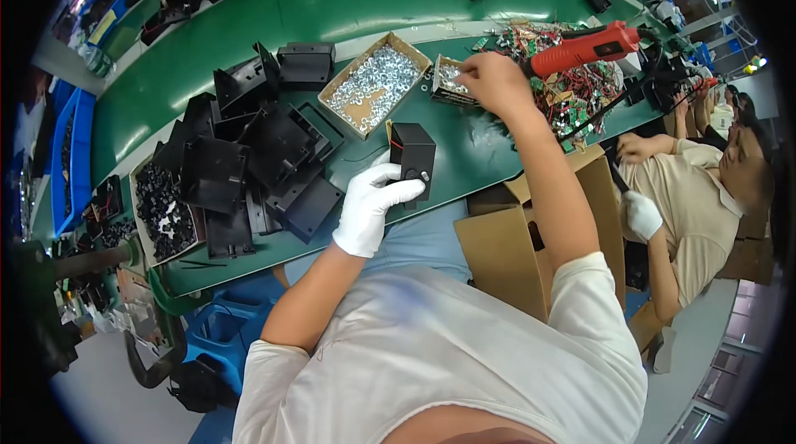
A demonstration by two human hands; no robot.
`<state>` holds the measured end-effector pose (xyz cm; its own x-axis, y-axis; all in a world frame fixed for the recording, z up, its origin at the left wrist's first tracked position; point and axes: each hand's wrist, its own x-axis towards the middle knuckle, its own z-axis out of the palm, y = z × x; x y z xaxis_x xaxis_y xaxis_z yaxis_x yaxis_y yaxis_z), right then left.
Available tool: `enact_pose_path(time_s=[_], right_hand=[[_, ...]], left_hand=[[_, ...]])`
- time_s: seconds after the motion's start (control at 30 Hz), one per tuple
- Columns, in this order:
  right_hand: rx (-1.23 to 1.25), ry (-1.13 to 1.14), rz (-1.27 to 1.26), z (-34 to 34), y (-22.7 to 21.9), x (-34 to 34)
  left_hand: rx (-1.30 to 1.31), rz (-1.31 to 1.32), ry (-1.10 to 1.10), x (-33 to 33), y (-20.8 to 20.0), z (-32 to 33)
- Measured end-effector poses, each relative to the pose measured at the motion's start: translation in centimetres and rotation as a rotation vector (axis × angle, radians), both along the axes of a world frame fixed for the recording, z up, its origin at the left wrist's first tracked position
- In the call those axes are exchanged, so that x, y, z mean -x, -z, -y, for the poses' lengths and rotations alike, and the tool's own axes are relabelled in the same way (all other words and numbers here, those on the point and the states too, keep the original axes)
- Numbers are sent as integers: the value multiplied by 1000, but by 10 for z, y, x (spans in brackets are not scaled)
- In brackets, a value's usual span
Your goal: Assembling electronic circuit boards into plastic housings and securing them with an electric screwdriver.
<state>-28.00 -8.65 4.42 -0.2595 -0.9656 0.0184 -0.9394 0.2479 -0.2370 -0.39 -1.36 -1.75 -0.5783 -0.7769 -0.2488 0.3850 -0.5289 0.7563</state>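
My left hand [367, 203], in a white glove, grips a small black plastic box [417, 154] above the near edge of the bench. A red strip, perhaps a wire, shows at the box's left side. My bare right hand [497, 82] reaches to a small cardboard tray [448, 89] of tiny metal parts. Its fingertips are bent together at the tray's rim, and whatever they pinch is too small to see. Left of that tray, a larger cardboard tray [348, 118] holds many silvery washers or nuts.
Black plastic housings [274, 145] pile up at the left, beside a box of small black parts [162, 216]. A red power screwdriver [584, 50] lies over circuit boards and wires [580, 100]. An open carton [506, 249] stands below the bench edge; a co-worker [692, 187] sits at right.
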Motion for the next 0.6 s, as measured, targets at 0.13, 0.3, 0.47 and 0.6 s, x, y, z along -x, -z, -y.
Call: enact_pose_path(time_s=[0.13,0.3,0.47,0.6], right_hand=[[-18,-137,-102,18,23,7],[31,-80,216,16,21,12],[193,17,735,-6,16,12],[208,109,1026,-53,-27,-34]], left_hand=[[-32,-50,-33,-2,-1,-1],[-85,-91,-60,-7,-7,0],[-232,-132,-76,-3,-24,5],[-286,-130,-125,-1,-25,3]])
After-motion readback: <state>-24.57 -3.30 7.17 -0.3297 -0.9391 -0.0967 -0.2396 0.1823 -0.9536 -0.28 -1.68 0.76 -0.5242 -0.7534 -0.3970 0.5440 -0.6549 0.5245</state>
